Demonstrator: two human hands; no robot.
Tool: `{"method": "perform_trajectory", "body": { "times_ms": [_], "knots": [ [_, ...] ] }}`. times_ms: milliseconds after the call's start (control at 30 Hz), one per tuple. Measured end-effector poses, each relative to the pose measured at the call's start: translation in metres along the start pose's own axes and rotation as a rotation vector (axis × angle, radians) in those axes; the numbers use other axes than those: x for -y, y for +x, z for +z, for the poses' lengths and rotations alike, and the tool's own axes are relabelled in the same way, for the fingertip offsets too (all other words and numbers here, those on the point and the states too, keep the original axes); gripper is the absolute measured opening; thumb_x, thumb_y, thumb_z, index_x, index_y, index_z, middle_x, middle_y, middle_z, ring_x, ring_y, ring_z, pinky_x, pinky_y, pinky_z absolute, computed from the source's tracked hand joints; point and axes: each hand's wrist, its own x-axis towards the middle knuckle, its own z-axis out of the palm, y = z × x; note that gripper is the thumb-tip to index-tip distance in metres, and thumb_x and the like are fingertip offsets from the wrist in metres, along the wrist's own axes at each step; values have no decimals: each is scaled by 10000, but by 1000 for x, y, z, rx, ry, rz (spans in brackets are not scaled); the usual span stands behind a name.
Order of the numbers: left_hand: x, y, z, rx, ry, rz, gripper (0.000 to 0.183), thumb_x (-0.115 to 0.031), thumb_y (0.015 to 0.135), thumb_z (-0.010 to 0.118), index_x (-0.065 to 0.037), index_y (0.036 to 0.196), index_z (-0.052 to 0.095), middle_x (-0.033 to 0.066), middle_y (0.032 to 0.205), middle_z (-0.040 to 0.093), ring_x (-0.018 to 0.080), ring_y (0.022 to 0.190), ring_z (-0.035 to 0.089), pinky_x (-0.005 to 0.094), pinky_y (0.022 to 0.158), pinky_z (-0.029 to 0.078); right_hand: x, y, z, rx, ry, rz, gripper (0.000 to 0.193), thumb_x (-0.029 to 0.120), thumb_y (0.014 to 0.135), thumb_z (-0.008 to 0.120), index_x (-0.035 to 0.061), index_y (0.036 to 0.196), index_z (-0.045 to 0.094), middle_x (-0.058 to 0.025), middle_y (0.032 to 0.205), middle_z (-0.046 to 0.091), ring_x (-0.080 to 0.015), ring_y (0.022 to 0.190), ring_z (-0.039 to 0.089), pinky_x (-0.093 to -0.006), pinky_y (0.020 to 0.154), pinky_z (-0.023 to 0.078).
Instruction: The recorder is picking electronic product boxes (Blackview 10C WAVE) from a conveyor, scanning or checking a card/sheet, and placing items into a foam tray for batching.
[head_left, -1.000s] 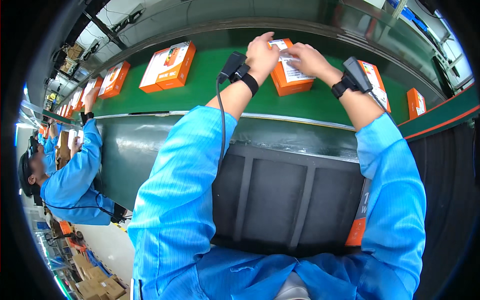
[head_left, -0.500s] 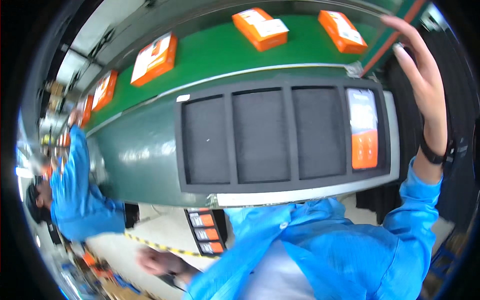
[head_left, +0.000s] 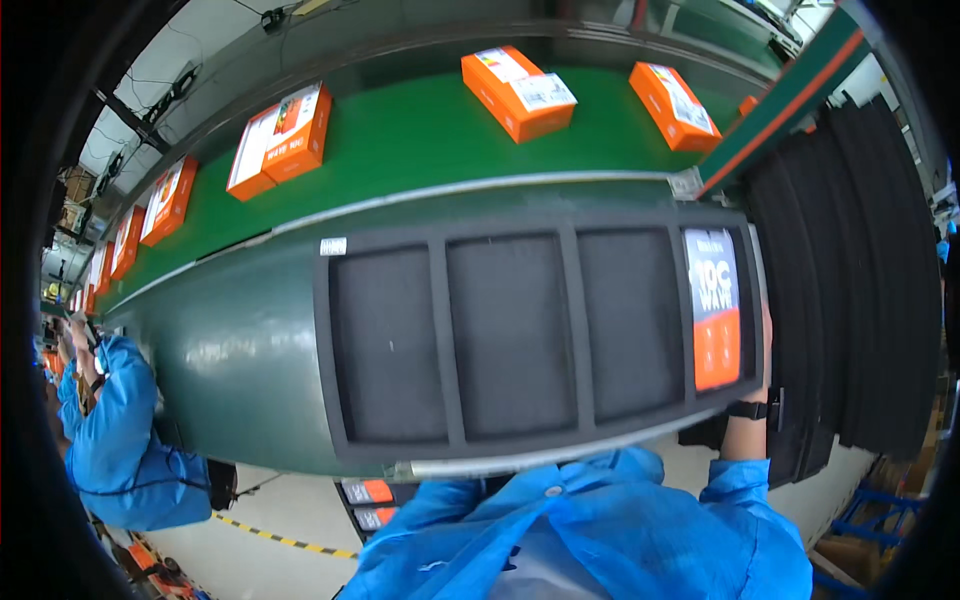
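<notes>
A long black foam tray, divided into several slots, lies on the dark green bench top. In its rightmost slot is a flat grey-and-orange box with printing on its face; the slots to the left of it show bare foam. My right hand is at the tray's right end, against or beside its outer edge. Only a sliver of that hand shows, its fingers hidden, with a black wristband below it. My left hand is out of sight; the left sleeve runs toward the bench's near edge.
Several orange boxes lie on the green belt beyond the tray. A green post rises at the far right, beside stacked black trays. A co-worker in a blue jacket works at the left. Another filled tray is below the bench.
My right hand has come down from the upper right to the tray's right end. My left hand has left the view at lower left. The whole view has shifted a little.
</notes>
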Motion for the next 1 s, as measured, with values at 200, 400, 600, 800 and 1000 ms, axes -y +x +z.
{"method": "perform_trajectory", "body": {
  "times_ms": [200, 400, 600, 800, 1000],
  "knots": [
    [18, -15, -36, 109, -5, -63, 265, -136, 836, 555, -28, 1062, 641, 245, 1052, 622, 441, 1009, 566, 491, 876, 443, -3, 23, 21, -59, -57, 102, 364, 288, 998, 464, 16, 1215, 571, -70, 1104, 619, -133, 1013, 579, -254, 901, 448],
    [43, -33, -62, 191, -5, -89, 275, -133, 835, 557, -30, 1076, 638, 243, 1076, 617, 440, 1031, 557, 485, 891, 437, -10, 28, 23, -101, -98, 147, 325, 256, 994, 473, 14, 1178, 588, -61, 1050, 627, -120, 963, 582, -245, 862, 456],
    [66, -11, -81, 188, 30, -7, 286, -131, 833, 558, -31, 1090, 635, 241, 1099, 612, 438, 1054, 549, 479, 906, 432, -12, 24, -10, -110, -211, 11, 288, 225, 990, 482, 12, 1141, 605, -52, 996, 636, -106, 912, 586, -235, 824, 465],
    [66, -92, -96, 225, -53, -61, 297, -129, 832, 560, -33, 1104, 633, 239, 1122, 607, 437, 1077, 540, 473, 920, 427, 60, -35, 51, -128, -571, -407, 207, 95, 962, 485, -15, 1071, 622, -69, 936, 644, -104, 812, 568, -251, 776, 459],
    [38, -150, -136, -147, -204, -122, 336, -124, 818, 582, -31, 1137, 628, 222, 1182, 598, 413, 1129, 527, 440, 962, 414, 91, -91, 115, 124, -1488, -563, 259, 172, 902, 550, 48, 1098, 667, -176, 1298, 537, -330, 1253, 460, -407, 1051, 344]
  ]
}}
